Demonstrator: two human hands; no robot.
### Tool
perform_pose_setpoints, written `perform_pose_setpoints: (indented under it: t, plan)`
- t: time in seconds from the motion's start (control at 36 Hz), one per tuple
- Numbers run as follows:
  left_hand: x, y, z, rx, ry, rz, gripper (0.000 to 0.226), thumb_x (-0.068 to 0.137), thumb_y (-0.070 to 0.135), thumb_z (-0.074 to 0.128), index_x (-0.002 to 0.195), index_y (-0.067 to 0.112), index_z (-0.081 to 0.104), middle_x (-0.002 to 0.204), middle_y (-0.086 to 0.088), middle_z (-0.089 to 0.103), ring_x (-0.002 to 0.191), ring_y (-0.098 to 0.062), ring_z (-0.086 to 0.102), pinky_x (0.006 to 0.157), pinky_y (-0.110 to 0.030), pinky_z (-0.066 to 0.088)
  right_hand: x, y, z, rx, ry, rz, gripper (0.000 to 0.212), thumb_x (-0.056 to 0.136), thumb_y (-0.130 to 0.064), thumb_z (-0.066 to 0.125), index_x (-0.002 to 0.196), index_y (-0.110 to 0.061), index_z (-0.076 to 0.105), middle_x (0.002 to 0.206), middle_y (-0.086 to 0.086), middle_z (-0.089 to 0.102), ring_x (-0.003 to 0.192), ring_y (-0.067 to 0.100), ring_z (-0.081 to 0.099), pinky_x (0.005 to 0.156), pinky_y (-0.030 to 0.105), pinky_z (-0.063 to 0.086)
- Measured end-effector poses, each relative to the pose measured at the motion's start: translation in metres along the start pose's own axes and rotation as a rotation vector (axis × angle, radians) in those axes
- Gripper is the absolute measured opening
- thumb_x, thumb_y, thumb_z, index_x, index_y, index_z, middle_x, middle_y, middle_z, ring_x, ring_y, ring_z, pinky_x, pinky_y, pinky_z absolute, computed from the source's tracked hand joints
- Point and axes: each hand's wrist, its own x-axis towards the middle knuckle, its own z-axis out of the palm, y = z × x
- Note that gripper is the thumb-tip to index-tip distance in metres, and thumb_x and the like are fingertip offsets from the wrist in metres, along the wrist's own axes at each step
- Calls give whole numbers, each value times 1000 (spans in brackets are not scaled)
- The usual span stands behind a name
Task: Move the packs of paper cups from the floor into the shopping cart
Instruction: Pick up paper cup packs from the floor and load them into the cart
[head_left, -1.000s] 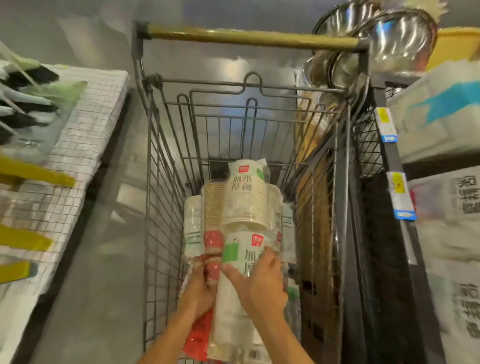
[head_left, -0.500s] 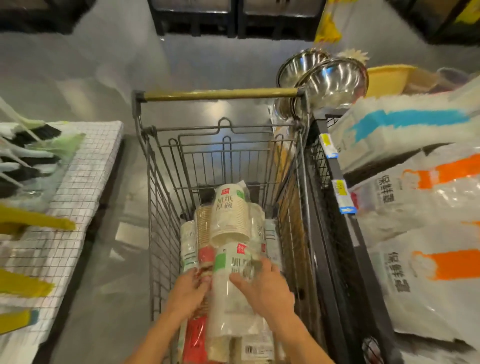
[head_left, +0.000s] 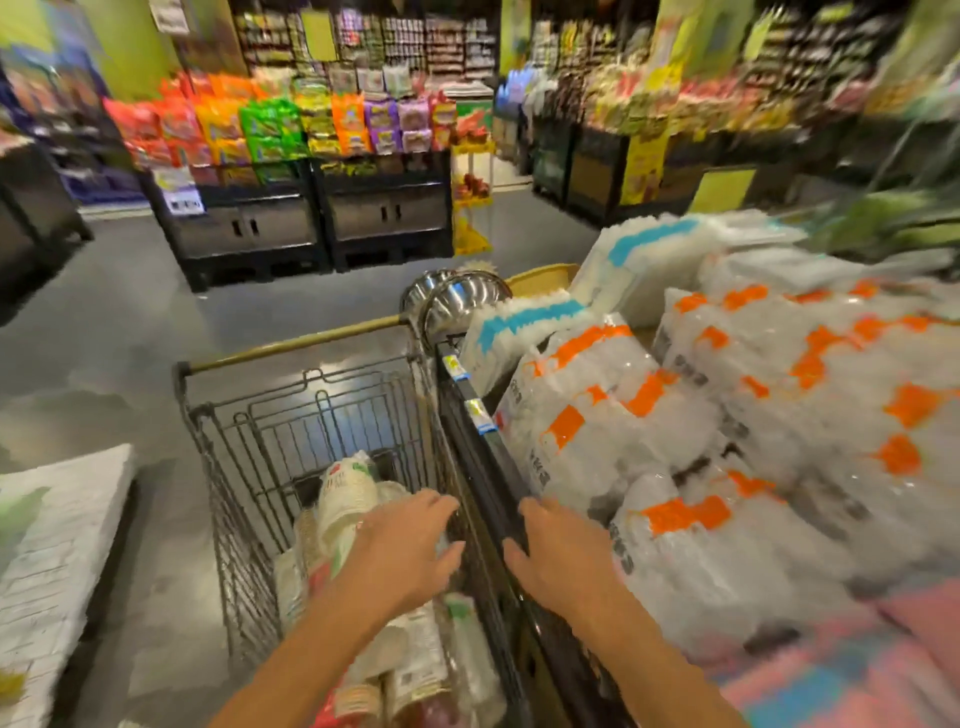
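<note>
The left hand (head_left: 402, 551) hovers open, fingers spread, over the packs of paper cups (head_left: 348, 499) lying in the shopping cart (head_left: 249, 457) at lower centre. The right hand (head_left: 561, 556), also open and empty, hangs over the dark shelf edge (head_left: 483, 467) just right of the cart. Half a second ago both hands gripped the packs; now they have let go, and the view has lifted to the store aisle.
</note>
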Motion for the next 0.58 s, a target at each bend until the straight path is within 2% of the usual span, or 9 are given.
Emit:
perform_pose_setpoints:
  t: [0.08, 0.19, 0.28, 0.33, 0.42, 0.47, 0.5, 0.53, 0.58]
  plan:
    - [-8, 45, -16, 38, 16, 105, 54, 99, 49, 45, 149, 27, 40, 145, 6, 50, 132, -18, 49, 106, -38, 43, -45, 22, -20, 1, 80, 72, 38, 97, -47, 45, 123, -20, 52, 119, 6, 61, 111, 33, 60, 86, 43, 49]
    - [-12, 97, -24, 89, 7, 256, 50, 99, 52, 44, 143, 28, 44, 140, 5, 53, 127, -19, 52, 104, -40, 46, -106, 51, -42, -31, 145, 212, 46, 100, -48, 42, 137, -21, 48, 126, 8, 59, 117, 33, 58, 92, 41, 45]
    - [-15, 136, -26, 67, 2, 403, 54, 98, 54, 43, 146, 29, 42, 144, 5, 51, 132, -19, 49, 109, -37, 41, -149, 70, -51, -66, 196, 349, 45, 100, -48, 42, 135, -19, 47, 126, 7, 56, 116, 33, 58, 86, 38, 43]
    - [-18, 162, -26, 62, 25, 506, 58, 96, 58, 36, 147, 30, 43, 146, 4, 52, 133, -20, 49, 109, -36, 39, -179, 80, -55, -60, 212, 457, 42, 100, -46, 43, 131, -18, 49, 124, 7, 55, 114, 32, 58, 78, 37, 39]
    - [-27, 204, -26, 97, 33, 694, 58, 96, 58, 34, 147, 32, 41, 146, 6, 50, 129, -19, 51, 104, -36, 43, -229, 88, -59, -62, 278, 608, 37, 100, -42, 44, 127, -19, 50, 123, 7, 57, 112, 33, 60, 81, 38, 42]
    - [-38, 231, -26, 138, -5, 833, 70, 88, 63, 22, 147, 30, 41, 144, 4, 51, 130, -20, 50, 103, -38, 44, -264, 88, -56, -82, 289, 728, 38, 99, -41, 48, 130, -18, 50, 121, 7, 59, 109, 34, 61, 80, 39, 41]
    - [-45, 245, -27, 141, -24, 896, 76, 84, 64, 16, 146, 28, 43, 142, 3, 52, 129, -21, 51, 102, -38, 44, -281, 87, -54, -80, 297, 795, 39, 96, -42, 54, 127, -17, 54, 115, 8, 62, 103, 35, 64, 76, 39, 42]
    - [-52, 257, -23, 144, -30, 952, 73, 86, 63, 19, 144, 28, 45, 140, 3, 53, 127, -21, 52, 101, -38, 44, -299, 86, -51, -95, 319, 856, 39, 88, -44, 66, 116, -16, 61, 103, 9, 65, 91, 35, 67, 70, 40, 45]
    - [-70, 280, -14, 133, -14, 1068, 53, 94, 55, 37, 138, 29, 50, 132, 5, 57, 119, -21, 58, 96, -38, 48, -337, 76, -45, -152, 352, 1010, 40, 70, -47, 82, 93, -17, 67, 82, 6, 64, 69, 32, 67, 58, 40, 50]
